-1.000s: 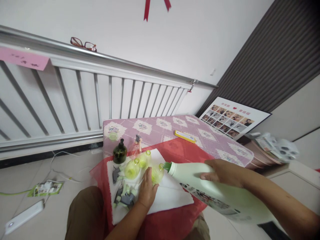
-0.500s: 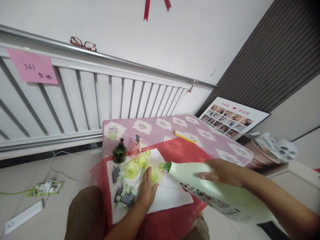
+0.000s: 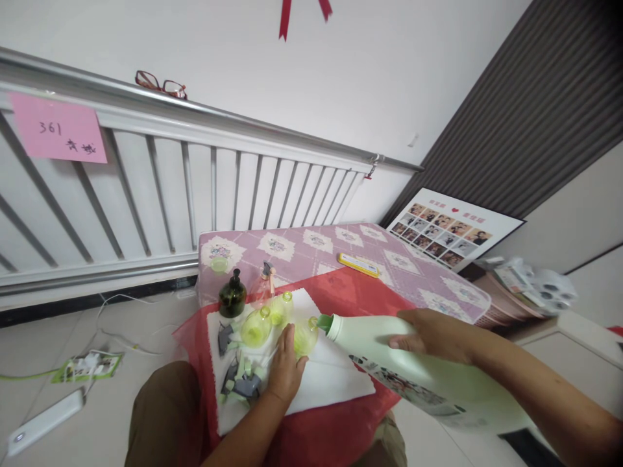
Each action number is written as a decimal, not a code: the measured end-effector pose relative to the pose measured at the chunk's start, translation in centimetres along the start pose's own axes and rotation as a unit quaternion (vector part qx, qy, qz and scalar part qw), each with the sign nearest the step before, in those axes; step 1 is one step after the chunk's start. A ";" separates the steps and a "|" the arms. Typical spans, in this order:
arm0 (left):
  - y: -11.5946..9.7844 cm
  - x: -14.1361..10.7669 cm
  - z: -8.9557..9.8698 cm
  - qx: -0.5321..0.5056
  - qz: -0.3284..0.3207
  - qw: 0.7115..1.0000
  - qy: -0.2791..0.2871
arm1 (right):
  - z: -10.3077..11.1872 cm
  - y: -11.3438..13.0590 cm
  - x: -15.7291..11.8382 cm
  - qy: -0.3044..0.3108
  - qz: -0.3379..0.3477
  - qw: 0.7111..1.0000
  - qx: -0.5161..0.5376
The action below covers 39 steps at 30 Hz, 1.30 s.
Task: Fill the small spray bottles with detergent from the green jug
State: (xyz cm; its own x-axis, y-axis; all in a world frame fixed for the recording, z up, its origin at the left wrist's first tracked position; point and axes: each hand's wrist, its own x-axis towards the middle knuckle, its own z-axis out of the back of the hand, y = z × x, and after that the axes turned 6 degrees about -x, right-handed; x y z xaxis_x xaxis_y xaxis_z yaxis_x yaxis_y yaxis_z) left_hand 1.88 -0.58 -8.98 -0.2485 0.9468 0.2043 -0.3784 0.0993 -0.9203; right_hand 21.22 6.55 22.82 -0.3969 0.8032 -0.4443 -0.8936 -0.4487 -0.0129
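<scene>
My right hand [image 3: 433, 334] grips the handle of a large pale green jug [image 3: 370, 337], tilted nearly flat. The jug's green spout [image 3: 327, 322] is at the mouth of a small translucent yellow bottle [image 3: 306, 338]. My left hand [image 3: 286, 368] is closed around the near left side of that bottle, steadying it upright. Two more yellow bottles [image 3: 256, 329] stand just to the left, without tops. Several grey and pale green spray heads [image 3: 247, 383] lie on the white cloth [image 3: 335, 383] beside my left wrist. Any liquid at the spout cannot be made out.
A dark green pump bottle [image 3: 232, 297] and a clear pinkish spray bottle [image 3: 265, 285] stand behind. A yellow-edged box [image 3: 359, 264] and a pale green lid [image 3: 219, 264] lie on the flowered tablecloth [image 3: 318, 241]. Red fabric [image 3: 350, 292] lies under the white cloth.
Both hands, the jug and the bottles hold their places. Only a very slight shift of the camera view shows.
</scene>
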 end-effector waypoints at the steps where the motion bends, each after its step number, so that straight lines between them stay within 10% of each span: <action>1: 0.0 0.0 0.0 -0.001 0.002 1.000 0.000 | 0.0 0.0 0.0 0.001 -0.002 1.000 -0.003; 39: 0.2 0.0 0.0 -0.010 0.003 1.000 -0.002 | -0.2 0.0 0.1 0.005 -0.002 1.000 -0.006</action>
State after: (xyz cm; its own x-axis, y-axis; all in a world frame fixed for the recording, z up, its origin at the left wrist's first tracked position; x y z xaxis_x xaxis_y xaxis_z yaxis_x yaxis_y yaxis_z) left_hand 1.85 -0.57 -9.16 -0.2543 0.9464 0.1993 -0.3594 0.0988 -0.9280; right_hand 21.17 6.57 22.63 -0.3919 0.8006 -0.4534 -0.8924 -0.4505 -0.0242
